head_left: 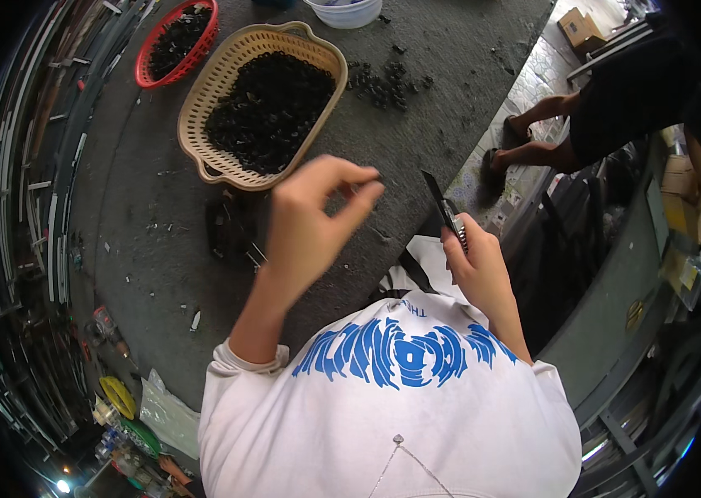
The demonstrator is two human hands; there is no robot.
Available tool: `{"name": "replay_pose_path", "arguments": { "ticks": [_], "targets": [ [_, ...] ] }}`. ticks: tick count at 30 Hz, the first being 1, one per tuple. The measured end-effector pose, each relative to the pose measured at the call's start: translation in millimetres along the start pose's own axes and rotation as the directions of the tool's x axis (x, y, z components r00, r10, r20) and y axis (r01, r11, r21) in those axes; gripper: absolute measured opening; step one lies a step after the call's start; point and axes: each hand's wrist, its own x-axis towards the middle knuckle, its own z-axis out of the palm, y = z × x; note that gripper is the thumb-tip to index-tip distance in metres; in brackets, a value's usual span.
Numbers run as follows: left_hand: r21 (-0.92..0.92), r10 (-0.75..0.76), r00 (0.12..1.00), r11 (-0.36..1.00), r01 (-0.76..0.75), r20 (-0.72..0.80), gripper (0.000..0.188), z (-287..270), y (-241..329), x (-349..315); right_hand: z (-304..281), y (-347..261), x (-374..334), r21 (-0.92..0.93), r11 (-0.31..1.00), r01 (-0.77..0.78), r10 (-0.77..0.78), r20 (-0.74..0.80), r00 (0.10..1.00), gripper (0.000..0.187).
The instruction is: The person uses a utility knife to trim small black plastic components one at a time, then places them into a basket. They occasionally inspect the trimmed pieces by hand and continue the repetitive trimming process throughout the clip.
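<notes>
Left hand (309, 212) arched, perhaps pinching black bit (379, 177), right hand (478, 260) gripping tool (448, 212)

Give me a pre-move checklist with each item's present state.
1. Knife gripped in the right hand: ok.
2. Blade apart from the left hand: ok, a visible gap lies between them.
3. Small dark piece secure at the left hand's fingers: cannot tell, blurred.
4. Beige basket upright on the table: ok, with many black pieces inside.
5. All black pieces contained: not ok, loose pieces lie beside the basket.
6. Blade sharp: cannot tell.
</notes>
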Motion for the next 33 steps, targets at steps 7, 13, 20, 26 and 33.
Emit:
{"name": "replay_pose_path", "arguments": {
  "ticks": [7, 13, 20, 26, 33],
  "targets": [
    [0.206, -0.035, 0.998, 0.978, 0.023, 0.058, 0.012, 61, -23, -31, 11, 8, -4, -0.224, 0.974, 0.043, -0.027, 0.073, 0.997, 0.022],
    [0.205, -0.089, 0.993, 0.976, 0.072, 0.076, 0.011, 64, -24, -33, 17, 11, -7, -0.217, 0.975, 0.052, -0.034, 0.083, 0.996, 0.019],
    [0.201, -0.069, 0.995, 0.978, 0.054, 0.069, 0.01, 64, -24, -31, 18, 8, -6, -0.246, 0.968, 0.049, -0.023, 0.108, 0.994, 0.021],
    [0.142, -0.072, 0.994, 0.988, 0.06, 0.081, 0.008, 64, -26, -29, 16, -3, 0, -0.401, 0.913, -0.073, 0.138, 0.136, 0.981, 0.024],
    [0.097, -0.067, 0.995, 0.993, 0.061, 0.067, 0.009, 65, -29, -31, 25, 4, 2, -0.498, 0.862, -0.098, 0.173, 0.106, 0.979, 0.024]
  ]
}}
